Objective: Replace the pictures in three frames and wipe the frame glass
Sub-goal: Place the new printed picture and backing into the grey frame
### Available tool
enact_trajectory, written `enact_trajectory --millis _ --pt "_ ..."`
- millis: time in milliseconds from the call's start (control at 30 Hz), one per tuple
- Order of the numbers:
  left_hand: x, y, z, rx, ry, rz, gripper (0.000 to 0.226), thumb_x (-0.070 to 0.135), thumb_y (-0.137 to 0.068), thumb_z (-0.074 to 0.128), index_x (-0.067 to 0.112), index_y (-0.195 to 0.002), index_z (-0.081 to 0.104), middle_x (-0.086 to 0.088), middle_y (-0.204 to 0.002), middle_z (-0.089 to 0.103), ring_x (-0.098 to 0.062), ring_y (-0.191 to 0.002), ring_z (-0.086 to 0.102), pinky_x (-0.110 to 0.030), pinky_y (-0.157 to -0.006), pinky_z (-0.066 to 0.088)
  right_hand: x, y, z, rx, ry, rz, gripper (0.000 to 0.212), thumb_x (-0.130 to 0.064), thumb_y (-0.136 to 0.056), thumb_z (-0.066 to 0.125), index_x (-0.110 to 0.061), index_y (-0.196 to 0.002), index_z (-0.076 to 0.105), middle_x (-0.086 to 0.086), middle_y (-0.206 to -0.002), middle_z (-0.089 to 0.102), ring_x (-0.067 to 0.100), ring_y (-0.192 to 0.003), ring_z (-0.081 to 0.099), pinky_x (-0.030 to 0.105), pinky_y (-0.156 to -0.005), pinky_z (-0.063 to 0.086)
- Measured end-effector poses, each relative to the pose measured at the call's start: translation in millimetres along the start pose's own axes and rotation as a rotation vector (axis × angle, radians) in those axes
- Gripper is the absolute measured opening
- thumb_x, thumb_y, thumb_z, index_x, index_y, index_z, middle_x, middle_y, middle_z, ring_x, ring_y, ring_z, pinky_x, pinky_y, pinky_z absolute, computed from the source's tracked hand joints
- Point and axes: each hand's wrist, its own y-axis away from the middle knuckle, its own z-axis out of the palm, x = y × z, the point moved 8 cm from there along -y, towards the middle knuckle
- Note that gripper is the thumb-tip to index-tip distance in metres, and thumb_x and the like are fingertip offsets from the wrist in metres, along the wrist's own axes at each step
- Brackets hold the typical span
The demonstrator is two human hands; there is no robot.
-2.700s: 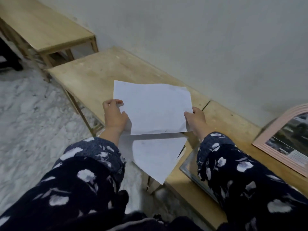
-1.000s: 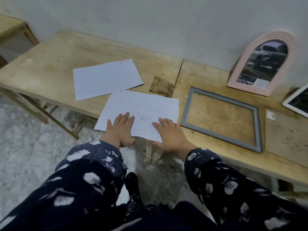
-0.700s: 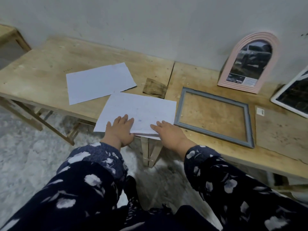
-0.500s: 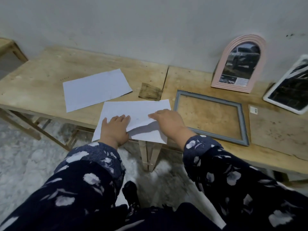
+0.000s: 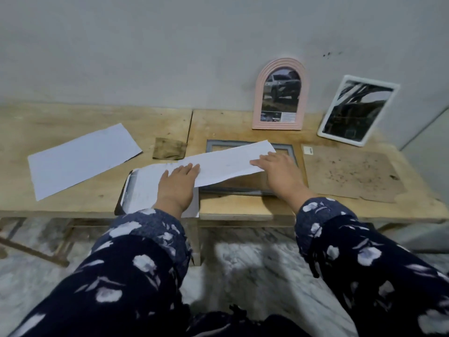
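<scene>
Holding the white sheet (image 5: 226, 164) above the grey frame (image 5: 250, 190) — left hand (image 5: 177, 186) flat, right hand (image 5: 281, 173) pinching its edge — square corners before lowering.

The light was dim, flat and cool, with no visible source and no glare. A soft shadow lay under the lifted sheet of paper (image 5: 226, 164) across the grey frame (image 5: 245, 190). The wide lens bowed the table edge (image 5: 243, 216) and stretched the patterned sleeves (image 5: 136, 271) at the bottom corners. Detail was soft throughout, and the floor (image 5: 255, 268) looked smeared.
</scene>
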Motion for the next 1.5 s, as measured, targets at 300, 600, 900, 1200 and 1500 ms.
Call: enact_trajectory --millis 300,600,900,1200,1500 --pt "60 -29 40 -0.238 -0.043 0.138 0.054 0.022 -0.103 0.027 0.035 -0.153 0.013 0.003 -0.162 0.008 -0.02 -0.149 0.005 -0.051 -0.119 0.007 77 40 71 -0.298 0.033 0.272 0.078 -0.001 -0.081 0.047 -0.036 -0.146 0.024 0.006 -0.152 0.028 0.026 -0.142 0.021 0.048 -0.112 0.018" --pt "57 -49 62 -0.097 -0.163 0.204 0.084 0.082 -0.08 0.006 0.033 -0.147 0.023 0.002 -0.152 0.022 -0.025 -0.135 0.024 -0.05 -0.1 0.024 77 15 100 -0.493 0.075 0.335 0.068 -0.006 -0.091 0.03 -0.033 -0.15 0.01 0.009 -0.159 0.006 0.029 -0.147 0.004 0.054 -0.115 0.003" --pt "58 -72 82 -0.129 -0.07 0.15 0.067 0.064 -0.093 0.007 0.032 -0.152 0.006 -0.001 -0.162 -0.004 -0.031 -0.148 -0.01 -0.053 -0.116 -0.006 80 13 111 -0.607 -0.273 0.481 0.082 -0.044 -0.086 0.043 -0.041 -0.148 -0.01 0.002 -0.157 -0.024 0.025 -0.143 -0.026 0.06 -0.11 -0.016" --pt "63 -75 83 -0.11 -0.056 0.116 0.066 0.064 -0.093 0.012 0.033 -0.152 0.007 0.0 -0.162 -0.001 -0.03 -0.148 -0.009 -0.054 -0.116 -0.003 100 13 124 -0.431 -0.133 0.416 0.054 -0.049 -0.1 0.012 -0.038 -0.15 -0.005 0.0 -0.159 -0.019 0.02 -0.145 -0.019 0.057 -0.114 -0.01" --pt "86 -80 55 -0.029 0.058 0.045 0.072 0.056 -0.085 0.008 0.027 -0.15 0.02 0.002 -0.161 0.004 -0.024 -0.147 -0.004 -0.049 -0.115 -0.006 138 11 86 -0.077 -0.289 0.425 0.046 -0.038 -0.099 0.03 -0.028 -0.144 0.032 0.004 -0.153 0.026 0.026 -0.141 0.017 0.052 -0.116 0.001"
